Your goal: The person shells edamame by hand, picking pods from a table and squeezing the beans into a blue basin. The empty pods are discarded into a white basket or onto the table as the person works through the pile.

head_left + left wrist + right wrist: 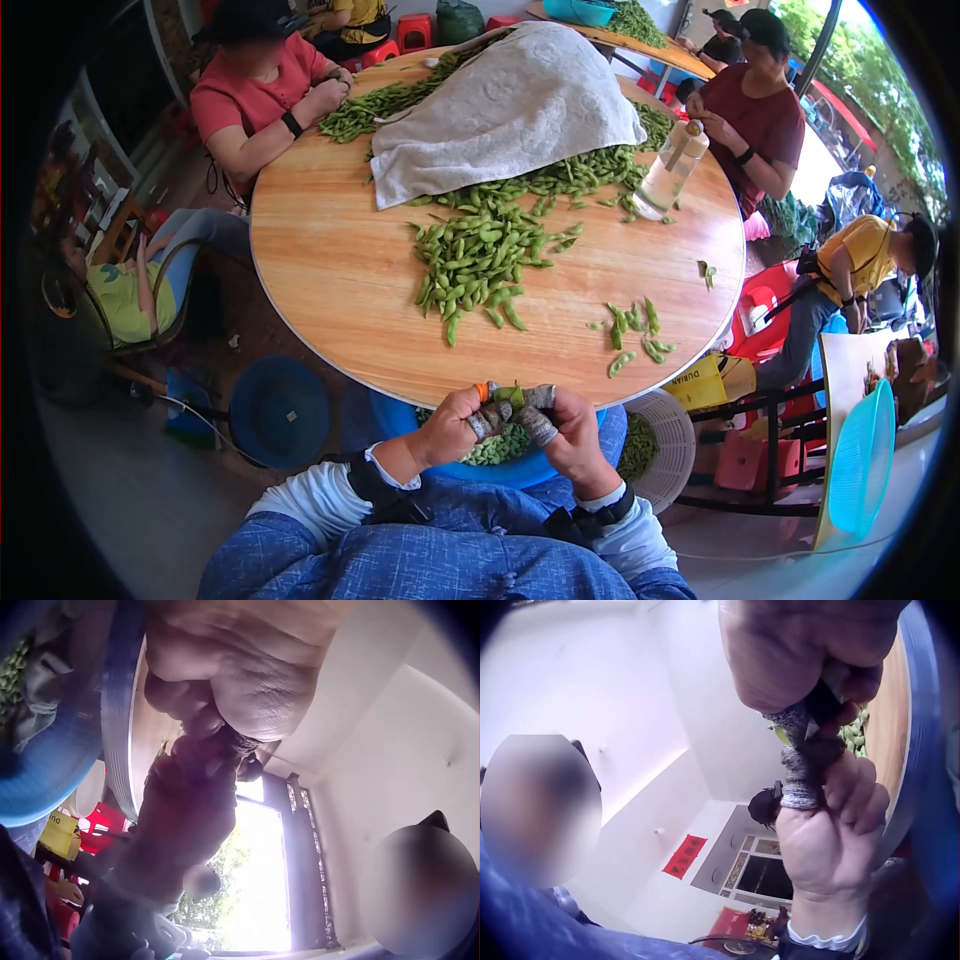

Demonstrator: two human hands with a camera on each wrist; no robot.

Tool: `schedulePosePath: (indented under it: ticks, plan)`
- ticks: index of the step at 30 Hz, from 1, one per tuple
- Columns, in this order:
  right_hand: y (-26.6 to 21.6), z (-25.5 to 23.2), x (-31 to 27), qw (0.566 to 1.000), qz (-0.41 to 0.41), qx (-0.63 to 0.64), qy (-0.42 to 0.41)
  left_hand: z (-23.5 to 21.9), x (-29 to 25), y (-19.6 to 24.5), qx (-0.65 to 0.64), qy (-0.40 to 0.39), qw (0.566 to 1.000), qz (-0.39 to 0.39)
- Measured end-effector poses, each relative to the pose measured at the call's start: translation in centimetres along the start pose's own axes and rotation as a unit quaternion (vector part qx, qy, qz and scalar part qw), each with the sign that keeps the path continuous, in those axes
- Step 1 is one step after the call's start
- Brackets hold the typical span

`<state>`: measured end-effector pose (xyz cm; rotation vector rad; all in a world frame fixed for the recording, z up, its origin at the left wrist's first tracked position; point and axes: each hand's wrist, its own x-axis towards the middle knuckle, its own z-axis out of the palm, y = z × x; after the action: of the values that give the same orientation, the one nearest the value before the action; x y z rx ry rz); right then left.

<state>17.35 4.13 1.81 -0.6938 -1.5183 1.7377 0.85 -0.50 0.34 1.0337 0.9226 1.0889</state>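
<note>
Both hands meet over the near table edge in the head view, with grey covers on the thumbs and some fingers. My left hand (449, 430) and right hand (580, 440) pinch a green pod (510, 394) between them. The same pod (781, 735) shows partly in the right wrist view, between the right hand (810, 656) above and the left hand (829, 832) below. Fingers hide the pod in the left wrist view. Directly below the hands, a blue basin (530, 471) holds shelled green beans (497, 447).
A pile of pods (480, 255) lies on the round wooden table (330, 270), partly under a grey cloth (500, 110). Loose pods (640, 328) lie at the near right. A bottle (670, 172) stands at the right. A white basket (672, 440) is beside the basin. People sit around.
</note>
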Motion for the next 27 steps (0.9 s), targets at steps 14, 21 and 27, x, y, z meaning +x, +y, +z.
schedulePosePath:
  ticks: [14,21,27]
  plan:
    - [0.5,-0.1,-0.4,0.966,-0.105,-0.227,0.065,0.8,-0.7,-1.8,0.118,0.032,0.992,0.002]
    - [-0.5,-7.8,-0.9,0.944,0.013,-0.005,0.328,0.5,-1.4,0.4,0.476,-0.168,0.863,0.007]
    - [0.2,-6.5,-1.1,0.941,-0.041,-0.089,0.324,-0.6,1.2,2.0,0.462,-0.002,0.883,0.086]
